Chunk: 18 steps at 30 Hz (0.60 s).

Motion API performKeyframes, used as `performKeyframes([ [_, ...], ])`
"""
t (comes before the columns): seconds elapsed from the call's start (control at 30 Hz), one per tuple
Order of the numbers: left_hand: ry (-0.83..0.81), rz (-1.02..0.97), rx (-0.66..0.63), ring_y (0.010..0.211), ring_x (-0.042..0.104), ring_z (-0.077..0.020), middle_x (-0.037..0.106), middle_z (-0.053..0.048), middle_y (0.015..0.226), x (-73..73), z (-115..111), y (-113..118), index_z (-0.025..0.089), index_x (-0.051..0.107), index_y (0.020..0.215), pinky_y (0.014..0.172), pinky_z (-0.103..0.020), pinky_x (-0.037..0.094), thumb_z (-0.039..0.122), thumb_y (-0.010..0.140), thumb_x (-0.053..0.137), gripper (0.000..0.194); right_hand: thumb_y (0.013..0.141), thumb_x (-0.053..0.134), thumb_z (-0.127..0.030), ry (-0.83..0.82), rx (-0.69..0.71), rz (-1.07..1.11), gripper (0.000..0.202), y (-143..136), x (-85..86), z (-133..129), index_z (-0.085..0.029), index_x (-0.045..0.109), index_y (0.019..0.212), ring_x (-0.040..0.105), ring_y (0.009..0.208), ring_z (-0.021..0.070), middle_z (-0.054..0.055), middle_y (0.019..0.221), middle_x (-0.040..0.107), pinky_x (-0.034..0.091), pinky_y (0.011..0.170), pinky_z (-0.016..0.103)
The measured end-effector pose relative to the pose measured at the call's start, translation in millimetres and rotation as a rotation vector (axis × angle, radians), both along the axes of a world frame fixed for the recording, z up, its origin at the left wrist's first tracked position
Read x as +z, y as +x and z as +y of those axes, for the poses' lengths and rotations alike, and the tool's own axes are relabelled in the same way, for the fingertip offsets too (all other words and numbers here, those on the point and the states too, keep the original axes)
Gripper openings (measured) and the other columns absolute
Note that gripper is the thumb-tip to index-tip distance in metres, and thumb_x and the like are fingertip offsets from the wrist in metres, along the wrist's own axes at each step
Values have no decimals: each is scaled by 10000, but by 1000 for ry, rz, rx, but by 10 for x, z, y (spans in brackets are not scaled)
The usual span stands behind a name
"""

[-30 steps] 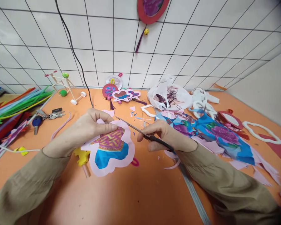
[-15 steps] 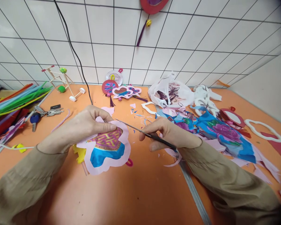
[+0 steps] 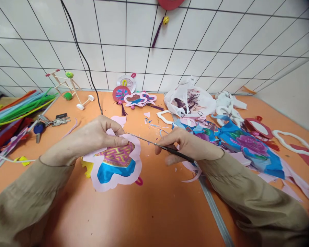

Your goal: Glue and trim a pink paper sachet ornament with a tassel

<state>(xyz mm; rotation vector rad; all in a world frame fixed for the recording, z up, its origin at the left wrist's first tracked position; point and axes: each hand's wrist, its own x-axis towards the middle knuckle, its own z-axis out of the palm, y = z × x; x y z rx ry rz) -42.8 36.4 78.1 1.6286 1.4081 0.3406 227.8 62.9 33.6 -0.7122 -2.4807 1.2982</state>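
My left hand [image 3: 106, 133] pinches the top of a scalloped pink paper cutout [image 3: 115, 178], its centre covered with blue and gold-purple patterned fabric. In my right hand [image 3: 180, 144] is a pair of black-handled scissors [image 3: 175, 151], whose blades point left and reach the cutout's upper edge beside my left thumb. Whether the blades are cutting the paper, I cannot tell. A yellow piece [image 3: 87, 168] shows partly from behind the cutout, and a pink loop [image 3: 139, 181] pokes out at its lower right.
Fabric and paper scraps [image 3: 249, 144] cover the right side near a white plastic bag [image 3: 190, 97]. Finished-looking tasselled ornaments [image 3: 122, 94] lean against the tiled wall. Keys [image 3: 54, 121], colourful pipe cleaners [image 3: 20, 106] and a stick model [image 3: 69, 87] stand at left on the orange table [image 3: 123, 216].
The cutout has shifted very slightly left in view, and the whole view has tilted a little. Both hands keep the same holds.
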Motion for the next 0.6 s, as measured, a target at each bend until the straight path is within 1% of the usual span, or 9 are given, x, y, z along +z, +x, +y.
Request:
performKeyframes([
  [0.2, 26, 45, 29, 490, 532, -102, 646, 1, 569, -24, 10, -13, 178, 723, 685, 417, -172, 373, 507, 662, 748, 331, 721, 731, -440, -33, -29, 53, 361, 9, -20, 13, -90, 682, 794, 275, 472, 51, -62, 510, 359, 238, 423, 198],
  [0.23, 35, 45, 34, 483, 526, -99, 642, 1, 561, -16, 8, -4, 174, 720, 677, 412, -171, 367, 503, 662, 748, 331, 709, 738, -431, -50, -67, 74, 351, 1, -30, 13, -94, 682, 790, 289, 471, 53, -59, 510, 374, 253, 423, 199],
  [0.3, 44, 26, 61, 469, 514, -92, 635, -1, 547, 2, 2, 19, 165, 715, 665, 404, -165, 359, 488, 659, 755, 325, 691, 746, -430, -114, -199, 138, 358, -25, -65, 11, -104, 680, 823, 357, 476, 66, -43, 533, 434, 309, 434, 206],
  [0.37, 50, -41, 100, 450, 501, -81, 629, -1, 533, 11, -5, 43, 154, 712, 657, 395, -157, 352, 458, 655, 768, 310, 700, 738, -454, -195, -333, 231, 402, -59, -123, 14, -121, 667, 914, 459, 513, 93, -21, 587, 509, 396, 482, 227],
  [0.4, 56, -97, 123, 444, 503, -79, 630, -1, 531, 9, -8, 53, 150, 711, 658, 393, -155, 356, 442, 652, 775, 299, 712, 729, -473, -227, -360, 283, 437, -75, -158, 18, -131, 653, 974, 517, 558, 112, -4, 637, 554, 444, 532, 245],
  [0.43, 61, -167, 150, 444, 513, -81, 634, -3, 533, 0, -12, 61, 147, 708, 654, 396, -155, 368, 424, 645, 784, 287, 725, 719, -497, -249, -355, 338, 480, -88, -194, 24, -142, 633, 1036, 571, 628, 133, 19, 710, 600, 484, 597, 270],
  [0.5, 47, -322, 212, 446, 544, -98, 647, -5, 538, -30, -23, 72, 150, 703, 664, 404, -169, 406, 407, 625, 805, 279, 755, 687, -544, -278, -277, 439, 557, -105, -255, 32, -162, 583, 1147, 634, 823, 178, 78, 907, 653, 518, 760, 329],
  [0.53, 34, -396, 238, 441, 549, -102, 646, -3, 532, -48, -31, 77, 152, 697, 664, 405, -176, 418, 404, 615, 815, 282, 772, 670, -555, -293, -231, 482, 577, -110, -273, 30, -169, 560, 1187, 635, 910, 195, 99, 994, 653, 510, 830, 357],
  [0.6, 28, -504, 272, 435, 553, -101, 645, 6, 530, -82, -54, 98, 158, 693, 672, 404, -175, 425, 399, 608, 829, 285, 805, 644, -539, -330, -167, 562, 556, -120, -269, 4, -175, 543, 1214, 631, 965, 205, 112, 1054, 648, 494, 888, 389],
])
